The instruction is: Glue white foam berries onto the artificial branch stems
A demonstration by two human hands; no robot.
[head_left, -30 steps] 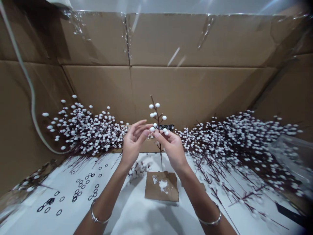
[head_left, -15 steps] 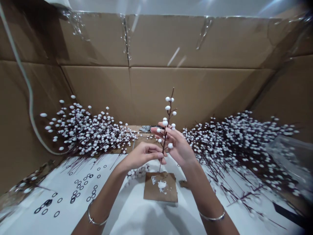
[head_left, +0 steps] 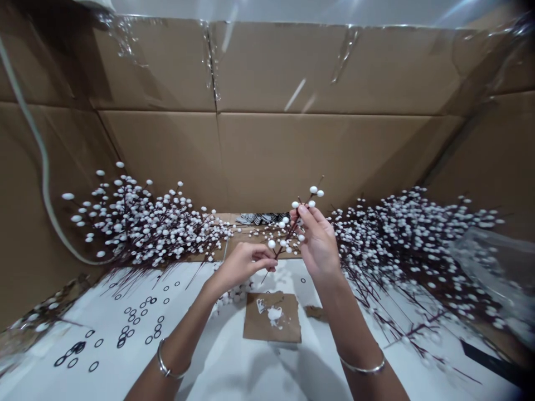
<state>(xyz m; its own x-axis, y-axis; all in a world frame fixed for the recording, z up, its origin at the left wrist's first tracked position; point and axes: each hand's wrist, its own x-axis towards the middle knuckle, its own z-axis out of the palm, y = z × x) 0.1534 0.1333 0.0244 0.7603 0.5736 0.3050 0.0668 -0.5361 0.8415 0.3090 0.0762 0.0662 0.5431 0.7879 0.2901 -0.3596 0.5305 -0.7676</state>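
I hold a thin brown twig with white berries (head_left: 297, 220) slanted up to the right above the white table. My right hand (head_left: 318, 245) grips its upper part, fingers closed round the stem. My left hand (head_left: 243, 263) pinches the lower end of the same twig with fingertips together. Below the hands lies a small square of cardboard (head_left: 272, 317) with a white blob of glue on it. A little heap of loose white berries (head_left: 234, 293) sits just left of that card.
A pile of white-berry twigs (head_left: 142, 223) lies at the left, and a larger pile (head_left: 413, 245) at the right. Several small black rings (head_left: 137, 326) are scattered on the table's left. Cardboard walls (head_left: 292, 150) enclose the space. A clear plastic bag (head_left: 497, 267) sits far right.
The twig tipped from upright to slanting right and shifted right. My left hand dropped from beside the berries to pinch the stem's lower end; my right hand slid up the stem.
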